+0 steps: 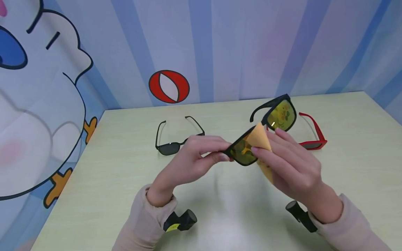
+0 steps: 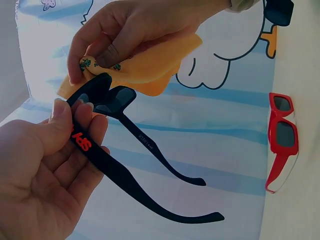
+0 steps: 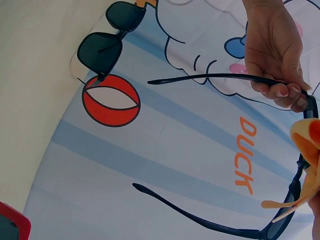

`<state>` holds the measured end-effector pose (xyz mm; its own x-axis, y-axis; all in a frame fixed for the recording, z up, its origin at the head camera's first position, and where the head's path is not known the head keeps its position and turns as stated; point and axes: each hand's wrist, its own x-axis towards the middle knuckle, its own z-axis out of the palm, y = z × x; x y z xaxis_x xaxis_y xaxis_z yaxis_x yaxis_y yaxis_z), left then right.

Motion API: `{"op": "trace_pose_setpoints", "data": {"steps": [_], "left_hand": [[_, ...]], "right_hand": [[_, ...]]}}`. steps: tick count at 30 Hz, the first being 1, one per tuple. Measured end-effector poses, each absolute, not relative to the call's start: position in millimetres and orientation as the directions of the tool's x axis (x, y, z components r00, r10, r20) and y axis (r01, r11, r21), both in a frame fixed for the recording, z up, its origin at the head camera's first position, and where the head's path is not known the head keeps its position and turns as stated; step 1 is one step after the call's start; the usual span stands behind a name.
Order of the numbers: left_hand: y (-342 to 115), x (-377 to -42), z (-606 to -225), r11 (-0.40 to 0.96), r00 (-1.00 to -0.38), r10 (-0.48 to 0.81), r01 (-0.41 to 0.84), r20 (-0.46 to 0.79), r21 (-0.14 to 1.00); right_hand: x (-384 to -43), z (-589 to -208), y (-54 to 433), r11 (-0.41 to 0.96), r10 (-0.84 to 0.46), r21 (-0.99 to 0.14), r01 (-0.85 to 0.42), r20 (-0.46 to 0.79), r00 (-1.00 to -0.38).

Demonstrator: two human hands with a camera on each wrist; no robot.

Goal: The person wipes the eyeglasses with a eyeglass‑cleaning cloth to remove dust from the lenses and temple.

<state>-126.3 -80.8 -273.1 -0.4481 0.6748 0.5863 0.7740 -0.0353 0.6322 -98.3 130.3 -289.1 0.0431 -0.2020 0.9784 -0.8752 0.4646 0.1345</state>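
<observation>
Black-framed sunglasses [image 1: 243, 152] with yellow mirrored lenses are held up above the table, temples pointing away from the person. My left hand [image 1: 196, 158] pinches them near the hinge at the left lens; red lettering shows on that temple [image 2: 107, 162] in the left wrist view. An orange cloth [image 1: 260, 136] is folded over the frame around the middle. My right hand [image 1: 293, 164] grips this cloth between thumb and fingers, against the lens beside the nose bridge. In the right wrist view the right hand is mostly cut off, with the cloth [image 3: 307, 155] at the edge.
Black sunglasses [image 1: 169, 149] with dark lenses lie unfolded on the table at the left, behind the left hand. Red-framed sunglasses [image 1: 317, 143] lie behind the right hand. A striped, cartoon-printed backdrop [image 1: 232, 52] rises at the table's [image 1: 125, 129] far edge.
</observation>
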Motion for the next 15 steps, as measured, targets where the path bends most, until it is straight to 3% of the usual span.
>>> {"op": "trace_pose_setpoints", "data": {"steps": [8, 15], "left_hand": [[-77.2, -126.4, -275.4, -0.022, -0.431, 0.679, 0.797, 0.594, 0.603], [-80.1, -125.5, -273.8, 0.055, -0.489, 0.654, 0.792, 0.577, 0.608]], "right_hand": [[-98.3, -288.4, 125.1, 0.427, -0.243, 0.185, -0.885, 0.966, 0.084], [-97.1, -294.0, 124.8, 0.380, -0.391, 0.286, -0.880, 0.911, 0.128]]}}
